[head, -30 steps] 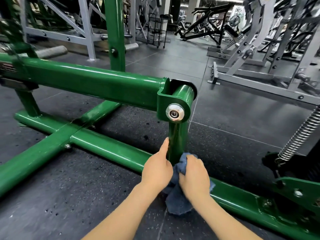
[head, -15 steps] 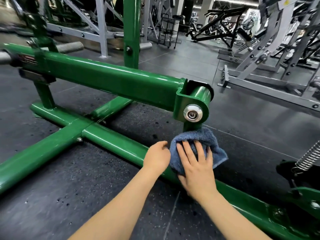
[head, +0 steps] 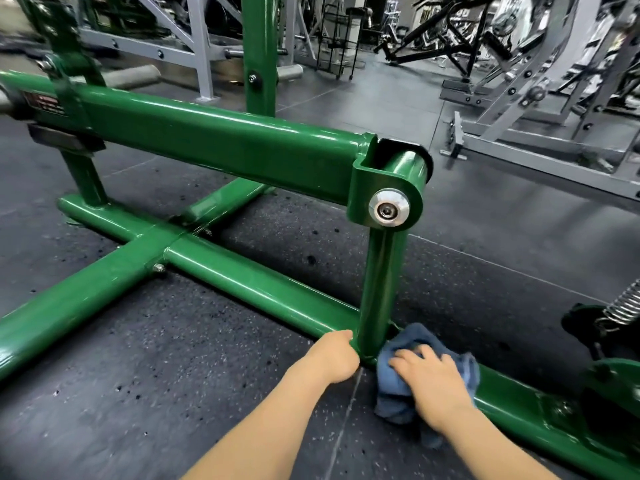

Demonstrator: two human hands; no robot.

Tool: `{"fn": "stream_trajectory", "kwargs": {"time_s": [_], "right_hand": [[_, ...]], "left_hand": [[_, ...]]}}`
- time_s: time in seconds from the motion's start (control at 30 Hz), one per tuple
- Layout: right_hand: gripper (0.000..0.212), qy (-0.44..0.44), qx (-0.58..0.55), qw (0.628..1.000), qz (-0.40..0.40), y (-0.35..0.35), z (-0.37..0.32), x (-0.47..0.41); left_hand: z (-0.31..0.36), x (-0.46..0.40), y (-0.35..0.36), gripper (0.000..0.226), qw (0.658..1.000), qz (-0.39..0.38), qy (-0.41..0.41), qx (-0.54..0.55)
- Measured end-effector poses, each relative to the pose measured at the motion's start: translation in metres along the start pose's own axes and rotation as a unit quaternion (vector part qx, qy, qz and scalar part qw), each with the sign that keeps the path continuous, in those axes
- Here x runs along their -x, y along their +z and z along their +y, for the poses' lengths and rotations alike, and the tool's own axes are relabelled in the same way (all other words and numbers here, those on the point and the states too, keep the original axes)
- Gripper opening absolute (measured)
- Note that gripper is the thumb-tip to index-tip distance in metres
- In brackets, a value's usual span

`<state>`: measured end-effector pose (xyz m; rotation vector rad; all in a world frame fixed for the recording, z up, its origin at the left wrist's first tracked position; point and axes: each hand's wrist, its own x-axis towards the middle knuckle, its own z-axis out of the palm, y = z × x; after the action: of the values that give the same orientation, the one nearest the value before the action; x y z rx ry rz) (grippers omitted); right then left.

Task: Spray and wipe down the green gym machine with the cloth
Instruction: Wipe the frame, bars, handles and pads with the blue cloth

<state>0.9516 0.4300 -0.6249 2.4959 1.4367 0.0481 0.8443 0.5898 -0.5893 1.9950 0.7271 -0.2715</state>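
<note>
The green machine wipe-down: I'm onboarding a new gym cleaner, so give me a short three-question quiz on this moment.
1. True or false: the blue cloth lies under the right hand.
2. Multiple choice: where is the left hand? A) on the silver pivot cap B) at the foot of the green upright post C) on the coil spring
3. Fill in: the cloth sits where the upright post meets the low green ____ bar.

Key: 1 true; 2 B; 3 base.
</note>
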Motion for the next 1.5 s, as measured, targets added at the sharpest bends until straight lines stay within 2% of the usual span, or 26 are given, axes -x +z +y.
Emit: {"fn": "stream_trajectory", "kwargs": {"time_s": [0.07,0.17,0.3,0.37,0.53,0.63,0.73,0.87,0.97,1.03,1.1,1.23,1.4,1.5], "right_hand": [[0.041,0.046,-0.014,0.997,-0.055,-0.003,0.016,0.004],[0.045,0.104,-0.025,0.992,-0.070,-0.005,0.018,0.005],[0.048,0.067,-0.032,0.997,-0.030,-0.004,-0.010,-0.011],[0.050,0.066,-0.015,0.997,-0.048,0.000,-0.021,-0.018],[0.079,0.078,0.008,0.994,-0.070,0.016,-0.011,-0.015],[0.062,0.124,0.010,0.990,-0.070,0.018,0.005,-0.003],[0.054,0.173,0.025,0.980,-0.097,0.014,0.022,0.011],[0.043,0.115,-0.005,0.992,-0.044,0.007,0.012,0.006],[0.062,0.053,-0.058,0.996,-0.037,0.016,-0.004,-0.002],[0.069,0.053,-0.062,0.995,-0.058,0.020,0.003,0.000],[0.064,0.060,-0.063,0.994,-0.062,0.020,0.021,0.008],[0.059,0.153,-0.049,0.984,-0.079,0.020,0.054,0.030],[0.056,0.227,-0.131,0.963,-0.057,0.017,0.044,0.004],[0.058,0.203,-0.192,0.960,-0.006,0.022,0.035,-0.023]], "left_hand": [[-0.009,-0.001,-0.003,0.065,1.000,0.000,-0.003,-0.027],[-0.023,-0.007,-0.002,0.068,0.999,-0.011,-0.003,-0.051],[-0.026,-0.010,0.017,0.064,0.996,-0.041,-0.014,-0.080],[-0.021,-0.011,0.028,0.062,0.996,-0.049,-0.007,-0.078],[-0.004,-0.020,0.046,0.051,0.997,-0.037,0.021,-0.068],[0.000,-0.022,0.054,0.058,0.995,-0.046,0.026,-0.079],[-0.002,-0.022,0.058,0.062,0.994,-0.064,0.028,-0.089],[-0.001,-0.024,0.065,0.053,0.994,-0.047,0.039,-0.086],[0.004,-0.026,0.075,0.032,0.995,0.001,0.051,-0.084],[0.006,-0.028,0.080,0.037,0.992,0.021,0.070,-0.100],[0.005,-0.029,0.082,0.051,0.986,0.019,0.105,-0.126],[0.008,-0.033,0.084,0.063,0.964,-0.008,0.167,-0.206],[0.006,-0.031,0.100,0.076,0.939,-0.012,0.126,-0.319],[0.002,-0.032,0.107,0.080,0.928,-0.014,0.111,-0.356]]}}
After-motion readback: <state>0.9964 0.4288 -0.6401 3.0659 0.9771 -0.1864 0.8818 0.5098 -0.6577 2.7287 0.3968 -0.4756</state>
